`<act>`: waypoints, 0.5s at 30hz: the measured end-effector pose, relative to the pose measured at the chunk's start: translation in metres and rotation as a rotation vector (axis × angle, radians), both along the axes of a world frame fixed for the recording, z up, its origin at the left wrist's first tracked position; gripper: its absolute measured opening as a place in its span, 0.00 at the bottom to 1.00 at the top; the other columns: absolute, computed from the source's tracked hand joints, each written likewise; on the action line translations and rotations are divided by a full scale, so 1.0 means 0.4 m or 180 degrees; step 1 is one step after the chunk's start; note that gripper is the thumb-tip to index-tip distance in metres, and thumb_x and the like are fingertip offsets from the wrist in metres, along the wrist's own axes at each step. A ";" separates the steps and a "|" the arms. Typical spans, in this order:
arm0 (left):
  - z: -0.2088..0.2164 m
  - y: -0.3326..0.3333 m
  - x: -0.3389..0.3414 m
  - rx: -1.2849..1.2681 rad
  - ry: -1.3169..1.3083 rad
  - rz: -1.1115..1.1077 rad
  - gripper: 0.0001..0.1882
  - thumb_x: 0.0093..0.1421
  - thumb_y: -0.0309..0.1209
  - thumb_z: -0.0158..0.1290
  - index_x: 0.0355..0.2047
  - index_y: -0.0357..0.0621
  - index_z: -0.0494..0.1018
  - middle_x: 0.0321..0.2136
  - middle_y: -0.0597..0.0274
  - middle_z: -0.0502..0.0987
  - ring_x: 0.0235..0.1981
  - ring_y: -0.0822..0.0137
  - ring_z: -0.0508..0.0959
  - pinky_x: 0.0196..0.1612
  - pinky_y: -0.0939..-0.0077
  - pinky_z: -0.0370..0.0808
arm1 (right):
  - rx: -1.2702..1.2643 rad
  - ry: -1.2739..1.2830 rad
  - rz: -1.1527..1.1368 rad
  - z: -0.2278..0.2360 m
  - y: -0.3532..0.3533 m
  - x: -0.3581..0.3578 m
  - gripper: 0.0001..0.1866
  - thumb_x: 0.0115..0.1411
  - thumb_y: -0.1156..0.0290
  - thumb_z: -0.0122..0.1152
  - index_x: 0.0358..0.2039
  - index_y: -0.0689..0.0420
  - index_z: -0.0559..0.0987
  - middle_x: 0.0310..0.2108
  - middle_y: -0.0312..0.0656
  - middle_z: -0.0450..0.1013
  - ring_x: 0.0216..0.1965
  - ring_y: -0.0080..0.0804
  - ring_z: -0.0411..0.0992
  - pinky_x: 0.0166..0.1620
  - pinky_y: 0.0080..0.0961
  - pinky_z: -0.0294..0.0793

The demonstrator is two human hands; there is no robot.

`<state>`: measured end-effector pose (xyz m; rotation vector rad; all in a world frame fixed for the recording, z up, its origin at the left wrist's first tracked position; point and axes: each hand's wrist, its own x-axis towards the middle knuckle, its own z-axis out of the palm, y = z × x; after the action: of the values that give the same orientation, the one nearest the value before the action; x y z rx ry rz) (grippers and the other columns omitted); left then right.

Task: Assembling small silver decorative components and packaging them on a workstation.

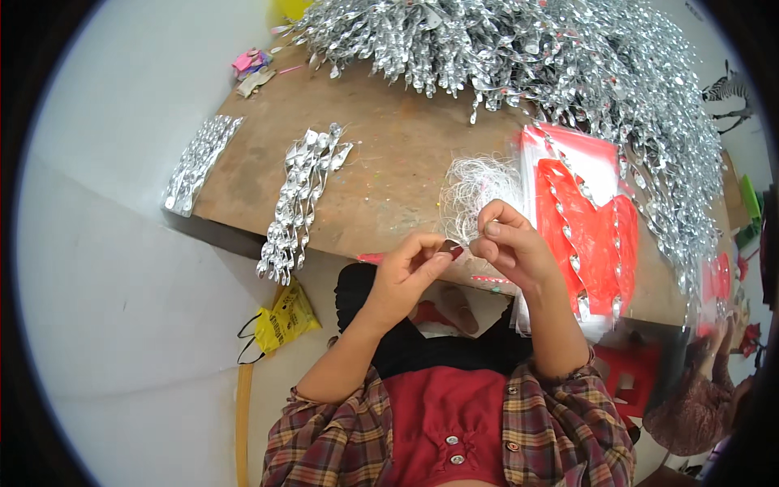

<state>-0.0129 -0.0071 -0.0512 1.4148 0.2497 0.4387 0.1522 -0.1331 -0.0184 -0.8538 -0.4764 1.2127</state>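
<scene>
My left hand [406, 274] is closed, pinching a small dark red piece [456, 251] between thumb and forefinger over the table's near edge. Close beside it on the right, my right hand [517, 246] is also closed, thumb against fingertips. Whatever lies in that pinch is too fine to make out; it may be thread. A loose tangle of white thread [475, 188] rests on the table just beyond both hands. To the right of my right hand, a red plastic sheet [588, 243] lies on a stack of white sheets [528, 174], with silver twisted strands across it.
A big heap of silver twisted strands [503, 49] covers the far right of the brown table [389, 154]. A silver bundle [300, 195] hangs over the front edge, left of flat silver strips [203, 162]. A yellow bag [286, 321] sits below. Another person [698, 406] is at right.
</scene>
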 end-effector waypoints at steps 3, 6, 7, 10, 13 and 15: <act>0.022 0.019 -0.016 0.1089 0.0217 0.0220 0.07 0.59 0.22 0.51 0.38 0.37 0.71 0.31 0.68 0.69 0.30 0.78 0.70 0.34 0.85 0.68 | -0.0044 0.0193 -0.0065 -0.026 -0.005 0.012 0.04 0.59 0.73 0.53 0.34 0.57 0.71 0.19 0.38 0.69 0.13 0.14 0.54 0.18 0.09 0.52; 0.025 0.041 -0.042 0.1141 0.0262 0.0363 0.06 0.57 0.21 0.52 0.35 0.37 0.73 0.31 0.67 0.70 0.29 0.79 0.69 0.34 0.86 0.66 | 0.0144 0.0392 -0.0143 -0.056 -0.014 0.023 0.03 0.59 0.73 0.52 0.34 0.57 0.72 0.21 0.40 0.72 0.11 0.12 0.51 0.20 0.07 0.54; 0.023 0.051 -0.054 0.1406 0.0341 0.0439 0.06 0.56 0.20 0.53 0.35 0.36 0.73 0.31 0.67 0.70 0.29 0.79 0.68 0.34 0.86 0.66 | 0.0141 0.0390 -0.0153 -0.063 -0.013 0.026 0.03 0.59 0.73 0.52 0.34 0.57 0.72 0.21 0.40 0.72 0.11 0.12 0.51 0.20 0.07 0.54; 0.022 0.064 -0.078 0.1076 0.0438 0.0476 0.07 0.55 0.21 0.54 0.35 0.35 0.74 0.31 0.67 0.70 0.30 0.79 0.69 0.35 0.86 0.65 | 0.0109 0.0416 -0.0256 -0.076 -0.009 0.031 0.03 0.60 0.73 0.52 0.35 0.56 0.72 0.23 0.40 0.74 0.09 0.11 0.49 0.22 0.06 0.55; 0.014 0.070 -0.093 0.1100 0.0458 0.0447 0.08 0.55 0.22 0.54 0.36 0.36 0.75 0.30 0.67 0.70 0.29 0.78 0.69 0.33 0.86 0.65 | 0.0162 0.0426 -0.0208 -0.086 0.000 0.025 0.04 0.59 0.74 0.53 0.35 0.57 0.73 0.25 0.42 0.74 0.11 0.11 0.51 0.17 0.08 0.50; 0.009 0.073 -0.102 0.1194 0.0443 0.0436 0.09 0.54 0.22 0.55 0.37 0.37 0.76 0.29 0.67 0.71 0.28 0.78 0.69 0.31 0.86 0.66 | 0.0252 0.0477 -0.0172 -0.090 0.004 0.022 0.04 0.60 0.73 0.53 0.35 0.57 0.73 0.25 0.41 0.75 0.12 0.11 0.51 0.17 0.08 0.51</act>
<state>-0.0537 0.0219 -0.0478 1.8058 0.3937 0.5184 0.1609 -0.1317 -0.0544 -0.6985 -0.3752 1.1907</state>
